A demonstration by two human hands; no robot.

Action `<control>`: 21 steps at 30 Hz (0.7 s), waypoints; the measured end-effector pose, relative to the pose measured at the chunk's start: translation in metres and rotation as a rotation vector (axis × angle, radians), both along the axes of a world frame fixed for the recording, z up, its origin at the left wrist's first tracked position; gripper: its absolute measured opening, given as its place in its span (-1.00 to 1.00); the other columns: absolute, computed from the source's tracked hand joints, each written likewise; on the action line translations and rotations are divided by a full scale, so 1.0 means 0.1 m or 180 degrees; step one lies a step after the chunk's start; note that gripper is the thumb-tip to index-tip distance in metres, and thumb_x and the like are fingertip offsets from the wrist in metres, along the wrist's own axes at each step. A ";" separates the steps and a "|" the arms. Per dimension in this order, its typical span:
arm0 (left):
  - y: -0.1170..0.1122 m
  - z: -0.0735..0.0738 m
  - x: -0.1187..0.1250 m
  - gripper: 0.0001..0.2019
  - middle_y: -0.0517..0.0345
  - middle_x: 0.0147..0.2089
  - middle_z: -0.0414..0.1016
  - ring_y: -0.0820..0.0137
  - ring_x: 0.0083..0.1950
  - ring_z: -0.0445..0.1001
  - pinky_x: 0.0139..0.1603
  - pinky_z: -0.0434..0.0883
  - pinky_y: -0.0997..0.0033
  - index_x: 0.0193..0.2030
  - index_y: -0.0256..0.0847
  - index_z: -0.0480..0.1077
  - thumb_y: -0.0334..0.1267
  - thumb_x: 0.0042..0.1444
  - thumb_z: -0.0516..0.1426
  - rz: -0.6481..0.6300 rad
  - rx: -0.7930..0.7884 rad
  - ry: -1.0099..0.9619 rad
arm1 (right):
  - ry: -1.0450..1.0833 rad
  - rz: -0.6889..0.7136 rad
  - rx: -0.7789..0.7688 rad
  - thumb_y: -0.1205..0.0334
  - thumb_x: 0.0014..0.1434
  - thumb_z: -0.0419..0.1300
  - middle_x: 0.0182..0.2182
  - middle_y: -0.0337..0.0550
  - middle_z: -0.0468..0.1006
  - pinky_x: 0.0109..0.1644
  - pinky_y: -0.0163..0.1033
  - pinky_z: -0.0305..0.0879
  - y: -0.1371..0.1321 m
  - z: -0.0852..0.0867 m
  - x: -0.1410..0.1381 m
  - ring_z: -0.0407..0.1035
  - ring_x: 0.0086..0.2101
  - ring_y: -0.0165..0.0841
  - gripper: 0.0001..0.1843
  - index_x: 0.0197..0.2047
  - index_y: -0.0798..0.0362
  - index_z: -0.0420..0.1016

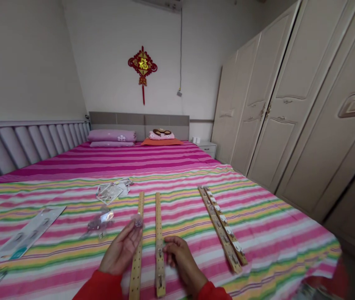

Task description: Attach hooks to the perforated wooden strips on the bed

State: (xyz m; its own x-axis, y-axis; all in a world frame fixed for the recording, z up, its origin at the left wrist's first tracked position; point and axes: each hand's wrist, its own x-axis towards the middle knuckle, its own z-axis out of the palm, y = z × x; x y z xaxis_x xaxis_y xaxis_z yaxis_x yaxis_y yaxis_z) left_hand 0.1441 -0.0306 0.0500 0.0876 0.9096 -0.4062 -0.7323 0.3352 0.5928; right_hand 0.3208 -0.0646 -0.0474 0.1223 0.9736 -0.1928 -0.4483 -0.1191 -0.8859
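Note:
Two perforated wooden strips (pixel 157 233) lie side by side on the striped bedspread in front of me. My right hand (pixel 180 258) is curled beside the right strip, fingertips pinched on a small metal hook (pixel 160 251) set in it. My left hand (pixel 121 250) lies palm up next to the left strip (pixel 138 241), fingers stretched out, with a small clear plastic piece (pixel 137 220) at its fingertips. Another pair of strips (pixel 222 229) lies to the right, fitted with several white hooks.
A crumpled clear bag (pixel 100 223) and more clear packaging (pixel 111 191) lie left of the strips. A flat blister pack (pixel 24 237) rests at the far left. Pillows (pixel 111 136) sit at the headboard. Wardrobe doors (pixel 289 104) line the right side.

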 end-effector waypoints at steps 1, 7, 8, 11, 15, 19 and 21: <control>-0.04 -0.02 0.04 -0.80 0.01 -0.22 0.59 0.40 -0.22 0.59 -0.21 0.55 0.45 -0.24 -0.29 0.44 -0.55 0.09 0.04 -0.0044 0.0095 0.0037 | 0.0033 0.0014 0.0049 0.27 -0.24 0.27 -0.69 -0.32 0.46 -0.74 -0.44 -0.10 -0.01 0.06 -0.02 0.14 -0.79 -0.57 -0.70 -0.35 0.16 0.44; -0.20 -0.14 0.19 -0.84 0.02 -0.13 0.58 0.31 -0.04 0.52 0.01 0.46 0.40 -0.30 -0.24 0.48 -0.39 -0.10 0.25 -0.0277 0.0887 0.0769 | 0.0351 0.0283 0.0387 0.10 -0.10 0.33 -0.66 -0.26 0.46 -0.73 -0.46 -0.07 -0.10 0.48 -0.10 0.16 -0.77 -0.60 -0.72 -0.49 0.17 0.45; -0.22 -0.14 0.21 -0.82 0.02 -0.13 0.58 0.28 -0.02 0.51 0.02 0.45 0.37 -0.31 -0.23 0.48 -0.33 -0.12 0.27 -0.0280 0.1017 0.0966 | 0.0434 0.0344 0.0392 0.08 -0.10 0.33 -0.68 -0.27 0.44 -0.74 -0.46 -0.07 -0.12 0.53 -0.10 0.15 -0.78 -0.60 -0.70 -0.50 0.17 0.45; -0.31 -0.12 0.22 -0.80 -0.01 -0.10 0.55 0.21 0.01 0.48 0.06 0.41 0.30 -0.37 -0.21 0.49 -0.20 -0.16 0.30 -0.0256 0.1616 0.1720 | 0.0616 0.0528 0.0356 0.03 -0.05 0.32 -0.71 -0.27 0.42 -0.74 -0.45 -0.10 -0.16 0.62 -0.10 0.15 -0.78 -0.59 -0.66 -0.51 0.19 0.47; -0.43 -0.06 0.20 -0.91 -0.05 -0.08 0.51 0.15 0.03 0.45 0.04 0.40 0.25 -0.47 -0.16 0.50 -0.21 -0.14 0.26 -0.0243 0.2647 0.2593 | 0.0806 0.0701 0.0386 0.02 -0.03 0.33 -0.74 -0.28 0.41 -0.71 -0.44 -0.05 -0.21 0.66 -0.12 0.14 -0.79 -0.59 -0.65 -0.51 0.18 0.45; -0.51 -0.06 0.15 -0.92 -0.04 -0.09 0.50 0.17 0.02 0.43 0.03 0.38 0.23 -0.42 -0.10 0.52 -0.33 -0.07 0.19 -0.0221 0.3392 0.3221 | 0.0840 0.0706 0.0460 0.03 -0.04 0.35 -0.86 -0.41 0.24 -0.71 -0.44 -0.06 -0.25 0.71 -0.11 0.07 -0.82 -0.59 -0.65 -0.52 0.15 0.44; -0.52 -0.09 0.13 -0.88 -0.04 -0.08 0.49 0.17 0.02 0.43 0.02 0.38 0.23 -0.40 -0.09 0.52 -0.36 -0.08 0.17 -0.0225 0.3534 0.3365 | 0.0732 0.0743 0.0479 0.06 -0.07 0.38 -0.83 -0.39 0.29 -0.71 -0.45 -0.09 -0.26 0.73 -0.09 0.07 -0.81 -0.61 -0.68 -0.48 0.18 0.49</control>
